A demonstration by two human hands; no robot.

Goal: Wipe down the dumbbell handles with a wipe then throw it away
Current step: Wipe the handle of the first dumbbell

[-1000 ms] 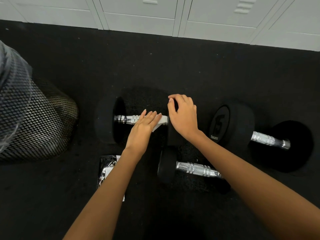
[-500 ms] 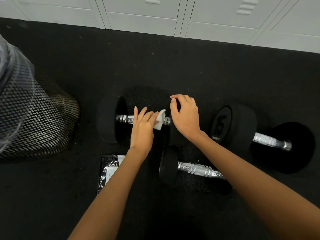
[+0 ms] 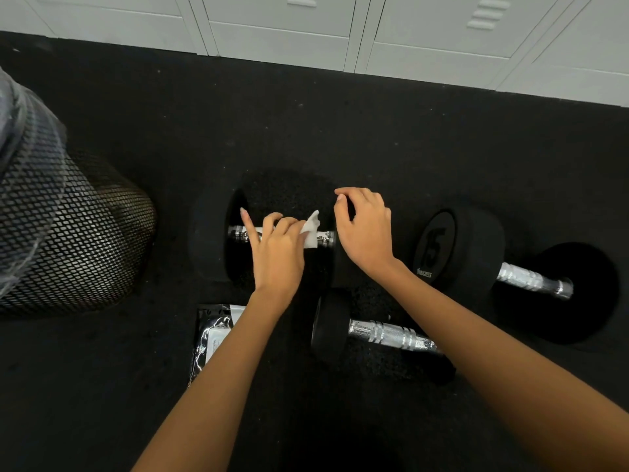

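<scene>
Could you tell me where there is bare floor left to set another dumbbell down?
The widest bare floor lies between the lockers and the far dumbbell being wiped. It is crowded nearer: the mesh bin, wipes packet, near dumbbell and the 15 dumbbell sit close together.

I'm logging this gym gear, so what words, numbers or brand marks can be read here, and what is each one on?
"15": large raised number on the round end face of the right dumbbell.
Small white brand word below the "15" on that same end face: too small and blurred to read.
Wipes packet on the floor: has a pale label panel, but its print is unreadable.
Lockers: no text visible.
</scene>
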